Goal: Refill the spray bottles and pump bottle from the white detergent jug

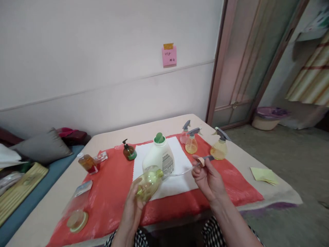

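My left hand (134,198) is closed around a clear yellow spray bottle body (150,185), tilted with its neck to the right. Between thumb and fingers, my right hand (207,175) grips a spray pump head (202,162) with a pale collar and a grey part. A thin clear tube (180,174) runs from the pump head toward the bottle's neck; whether its end is inside the neck I cannot tell. Just behind the bottle stands a large white jug (159,154) with a green spout (159,138) in its open mouth.
Three spray bottles stand at the back right, one being a yellow one (219,150). A brown pump bottle (129,151), an amber bottle (88,163) and a round lidded container (77,221) are on the left. Yellow paper notes (264,175) lie right of the red sheet (110,192).
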`<state>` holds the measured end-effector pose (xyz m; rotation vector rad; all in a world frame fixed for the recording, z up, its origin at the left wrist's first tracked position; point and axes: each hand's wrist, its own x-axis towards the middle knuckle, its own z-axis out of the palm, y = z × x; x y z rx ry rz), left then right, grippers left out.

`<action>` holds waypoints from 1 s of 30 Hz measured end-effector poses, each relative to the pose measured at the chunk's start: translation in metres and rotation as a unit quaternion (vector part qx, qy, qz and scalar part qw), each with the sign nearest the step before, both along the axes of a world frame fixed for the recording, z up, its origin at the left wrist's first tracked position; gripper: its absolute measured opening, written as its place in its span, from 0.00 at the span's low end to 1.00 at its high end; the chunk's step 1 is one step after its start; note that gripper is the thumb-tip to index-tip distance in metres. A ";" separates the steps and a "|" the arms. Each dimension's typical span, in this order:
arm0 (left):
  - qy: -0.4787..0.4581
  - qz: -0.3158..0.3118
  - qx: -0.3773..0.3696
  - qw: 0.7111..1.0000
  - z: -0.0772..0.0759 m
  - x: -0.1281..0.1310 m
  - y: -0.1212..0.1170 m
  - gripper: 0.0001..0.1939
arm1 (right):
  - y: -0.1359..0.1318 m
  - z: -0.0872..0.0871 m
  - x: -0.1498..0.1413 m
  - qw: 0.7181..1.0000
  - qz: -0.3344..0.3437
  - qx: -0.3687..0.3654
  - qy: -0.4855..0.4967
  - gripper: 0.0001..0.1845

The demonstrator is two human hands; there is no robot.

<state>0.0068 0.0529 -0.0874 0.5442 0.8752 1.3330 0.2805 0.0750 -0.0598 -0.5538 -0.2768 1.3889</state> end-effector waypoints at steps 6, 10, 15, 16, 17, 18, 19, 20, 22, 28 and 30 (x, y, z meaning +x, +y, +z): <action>0.019 -0.060 0.004 0.998 0.005 0.011 -0.005 0.20 | -0.002 0.000 -0.007 1.000 0.015 -0.002 -0.014 0.23; 0.017 -0.066 -0.002 0.998 0.004 0.019 -0.007 0.22 | -0.006 -0.001 -0.027 0.997 0.041 0.015 -0.071 0.23; -0.007 -0.039 -0.011 0.999 0.003 0.022 -0.008 0.21 | -0.006 -0.001 -0.035 0.998 0.018 0.027 -0.058 0.23; -0.006 -0.031 -0.014 0.999 0.003 0.021 -0.007 0.21 | -0.005 -0.001 -0.031 0.999 -0.001 0.021 -0.040 0.23; -0.005 -0.022 -0.017 1.000 0.003 0.020 -0.007 0.21 | -0.004 0.000 -0.027 0.999 -0.019 0.014 -0.027 0.23; -0.007 -0.012 -0.019 1.000 0.003 0.018 -0.006 0.21 | -0.003 0.000 -0.022 0.999 -0.031 0.006 -0.018 0.23; -0.011 -0.002 -0.021 1.000 0.003 0.016 -0.005 0.21 | -0.002 -0.001 -0.018 0.999 -0.037 -0.001 -0.013 0.22; -0.016 0.007 -0.024 1.000 0.003 0.014 -0.005 0.20 | -0.001 -0.001 -0.014 0.999 -0.036 -0.006 -0.014 0.22; -0.022 0.018 -0.030 0.999 0.002 0.011 -0.004 0.19 | 0.000 -0.003 -0.009 0.999 -0.020 -0.012 -0.024 0.24; -0.003 -0.030 0.001 1.000 0.003 0.014 -0.006 0.22 | -0.003 -0.007 -0.021 0.997 0.026 -0.007 -0.076 0.23; 0.001 -0.042 0.007 0.999 0.004 0.017 -0.007 0.22 | -0.005 -0.008 -0.031 0.992 0.043 0.010 -0.116 0.23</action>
